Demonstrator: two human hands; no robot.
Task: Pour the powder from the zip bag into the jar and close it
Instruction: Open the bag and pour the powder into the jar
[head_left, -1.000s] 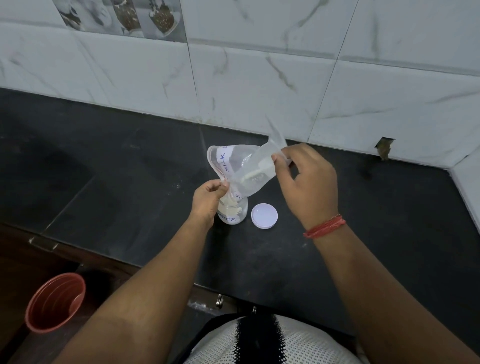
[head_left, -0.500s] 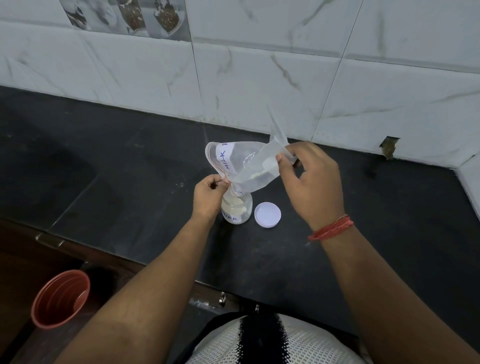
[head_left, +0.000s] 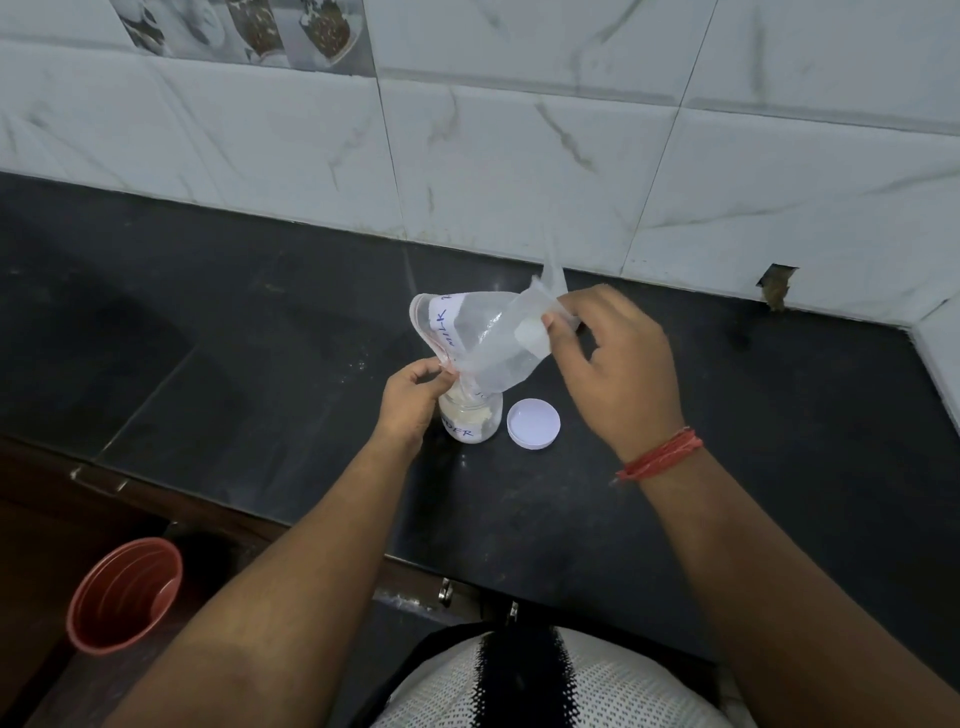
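On the dark worktop (head_left: 597, 519) a white lid (head_left: 534, 423) lay beside the open jar (head_left: 471, 420), partly filled with powder. The zip bag (head_left: 483, 343) was tilted mouth-down over the jar, its lower edge pinched by the left hand (head_left: 413, 397) and its raised end by the right hand (head_left: 618, 364).

A black stone counter (head_left: 208, 332) ran beneath white marbled wall tiles (head_left: 519, 171); a red bucket (head_left: 124, 595) stood below the counter's edge.
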